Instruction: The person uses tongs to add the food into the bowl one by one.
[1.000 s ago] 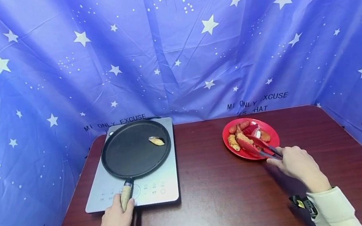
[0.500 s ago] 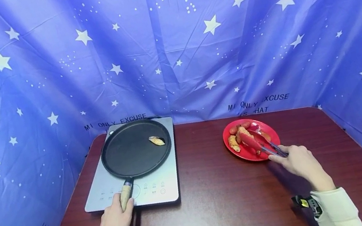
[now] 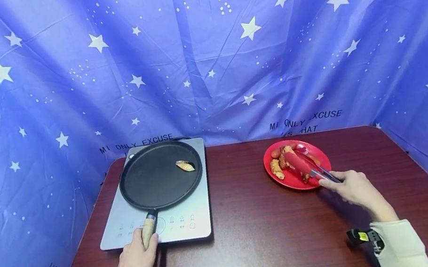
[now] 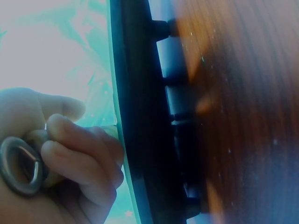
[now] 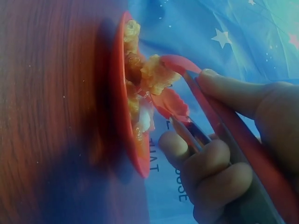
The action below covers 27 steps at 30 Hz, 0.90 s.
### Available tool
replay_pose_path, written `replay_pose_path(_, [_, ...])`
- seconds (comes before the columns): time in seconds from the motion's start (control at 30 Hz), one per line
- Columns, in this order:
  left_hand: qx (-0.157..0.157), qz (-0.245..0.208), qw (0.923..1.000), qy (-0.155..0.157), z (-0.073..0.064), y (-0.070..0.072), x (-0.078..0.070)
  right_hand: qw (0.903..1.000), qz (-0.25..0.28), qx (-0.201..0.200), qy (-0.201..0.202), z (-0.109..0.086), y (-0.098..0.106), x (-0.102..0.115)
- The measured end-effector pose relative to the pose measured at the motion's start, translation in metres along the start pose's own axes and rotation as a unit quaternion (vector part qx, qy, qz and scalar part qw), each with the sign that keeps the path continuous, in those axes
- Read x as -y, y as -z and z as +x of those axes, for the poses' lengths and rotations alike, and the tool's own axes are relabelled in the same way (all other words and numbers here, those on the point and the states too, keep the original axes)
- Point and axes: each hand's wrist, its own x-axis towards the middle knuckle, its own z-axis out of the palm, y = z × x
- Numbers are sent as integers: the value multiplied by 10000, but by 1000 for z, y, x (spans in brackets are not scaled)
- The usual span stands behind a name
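Observation:
My left hand grips the pale wooden handle of a flat black pan. In the pan, toward its right, lies a small yellow-and-black piece that resembles a mussel. With my right hand I hold red-tipped metal tongs over a red plate. The right wrist view shows a golden, crumbly-coated food piece between the tong tips, raised above the other food. My right thumb presses one tong arm, and curled fingers hold the other.
The pan sits on a silver induction cooker at the left of the brown table. Other food on the plate includes a sausage and a golden rolled piece. A blue star-patterned curtain surrounds the table.
The tongs have turned and their tips have come closer together around the coated piece. My right hand has moved slightly right. My left hand and the pan have stayed put.

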Motion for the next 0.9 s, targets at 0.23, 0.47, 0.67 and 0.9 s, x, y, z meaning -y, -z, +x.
replay_pose_path(0.23, [16,-4,10000,14,0,0,0,9975,581,215,-330,2,3,-2])
replay_pose_path(0.47, [0,20,10000,72,0,0,-1,9934,1038,331,-369,5,1,-9])
replay_pose_path(0.67, [-9,31,10000,89,0,-1,0,9900,1331,325,-351,6,-1,-9])
replay_pose_path(0.9, [-30,64,9999,78,0,-2,0,9846,1667,407,-339,7,-1,-11])
